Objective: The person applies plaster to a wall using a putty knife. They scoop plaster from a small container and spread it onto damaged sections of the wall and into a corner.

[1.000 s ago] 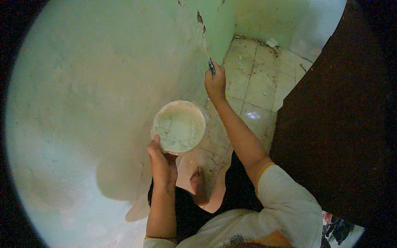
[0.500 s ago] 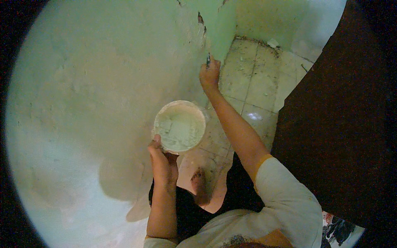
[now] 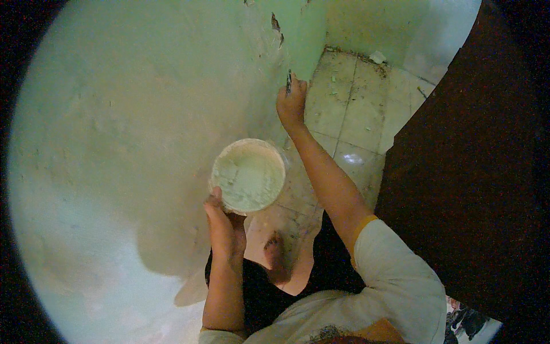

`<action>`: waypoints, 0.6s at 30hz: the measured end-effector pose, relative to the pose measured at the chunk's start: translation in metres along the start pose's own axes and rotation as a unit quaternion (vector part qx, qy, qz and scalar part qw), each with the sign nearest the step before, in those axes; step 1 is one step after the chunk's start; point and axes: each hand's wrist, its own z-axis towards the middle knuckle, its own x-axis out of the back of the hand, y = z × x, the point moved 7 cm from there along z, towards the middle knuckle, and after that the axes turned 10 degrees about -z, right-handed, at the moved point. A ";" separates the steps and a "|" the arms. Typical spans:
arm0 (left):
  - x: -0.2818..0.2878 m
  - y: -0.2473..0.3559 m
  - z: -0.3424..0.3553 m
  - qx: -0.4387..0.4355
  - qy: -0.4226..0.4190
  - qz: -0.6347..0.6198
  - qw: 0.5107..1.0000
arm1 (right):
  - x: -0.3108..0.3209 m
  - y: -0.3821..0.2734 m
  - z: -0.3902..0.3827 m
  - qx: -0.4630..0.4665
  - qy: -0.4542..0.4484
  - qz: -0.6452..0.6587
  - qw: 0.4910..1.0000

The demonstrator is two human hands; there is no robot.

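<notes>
A round white tub point(image 3: 277, 192) of pale, thick paste point(image 3: 250, 178) is in my left hand point(image 3: 226, 229). My thumb hooks over its near left rim while the other fingers go beneath. Farther out, my right hand point(image 3: 293, 103) is closed around a slim dark-handled tool point(image 3: 289, 81), held against or close to the green wall point(image 3: 172, 97). The tool's working end cannot be made out. Above that hand, broken cracks point(image 3: 276, 24) run through the plaster, with a pale patch around them.
Dusty floor tiles point(image 3: 326, 117) stretch to the far corner, where crumbs of debris point(image 3: 377, 57) lie along the wall's foot. A big dark brown panel point(image 3: 458, 172) stands at the right. My bare foot point(image 3: 274, 249) shows below the tub. Dark and white items point(image 3: 467, 321) lie at the lower right.
The view has shifted slightly, and the cracks sit a little higher in it. The tub tilts a touch more to show its paste. Both hands keep their grips.
</notes>
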 end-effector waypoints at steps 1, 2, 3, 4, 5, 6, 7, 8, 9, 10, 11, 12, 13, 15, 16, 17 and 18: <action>0.000 -0.002 -0.001 -0.001 0.008 0.002 1.000 | -0.004 -0.003 0.003 0.003 -0.003 0.003 1.000; 0.000 -0.003 -0.001 -0.001 0.015 0.003 1.000 | -0.007 -0.006 0.004 0.006 -0.006 0.005 1.000; -0.001 -0.003 0.001 0.003 0.010 0.007 1.000 | -0.007 -0.011 -0.002 0.023 0.007 -0.001 1.000; 0.003 -0.001 0.000 0.003 0.015 0.012 1.000 | -0.009 -0.024 -0.025 0.038 0.011 0.000 0.999; 0.006 0.000 0.000 0.004 0.017 0.015 1.000 | -0.005 -0.035 -0.043 0.055 0.017 -0.002 0.998; 0.009 0.001 0.000 0.004 0.016 0.016 1.000 | 0.000 -0.036 -0.053 0.040 -0.002 0.020 0.999; 0.014 0.001 0.000 0.004 0.016 0.015 1.000 | 0.013 -0.040 -0.059 0.025 -0.022 0.042 0.999; 0.015 0.002 -0.001 0.003 0.013 0.016 1.000 | 0.022 -0.040 -0.059 0.010 -0.039 0.064 0.997; 0.012 0.003 -0.001 -0.003 0.010 0.014 1.000 | 0.027 -0.033 -0.051 0.000 -0.018 0.058 0.998; 0.008 0.004 -0.002 -0.010 0.006 0.013 1.000 | 0.027 -0.022 -0.039 -0.011 0.003 0.053 0.999; 0.006 0.006 -0.003 -0.016 0.004 0.012 1.000 | 0.026 -0.012 -0.027 -0.022 0.023 0.048 0.998; 0.003 0.005 -0.003 -0.015 0.011 0.006 1.000 | 0.017 0.001 -0.014 -0.026 0.011 0.035 0.999; -0.002 0.002 -0.002 -0.011 0.012 0.000 1.000 | 0.008 0.018 0.000 -0.029 0.002 0.019 0.999; -0.007 0.000 -0.001 -0.001 0.007 0.001 1.000 | 0.003 0.025 0.007 -0.044 -0.016 0.005 0.999; -0.006 0.001 -0.002 0.005 0.002 0.005 1.000 | 0.001 0.013 0.002 -0.052 -0.029 0.006 0.998; -0.005 0.002 -0.002 0.012 -0.004 0.009 1.000 | 0.003 0.004 -0.003 -0.060 -0.040 0.006 0.997; -0.002 0.004 -0.003 0.006 -0.001 0.011 1.000 | 0.011 -0.008 -0.011 -0.048 -0.030 0.031 0.998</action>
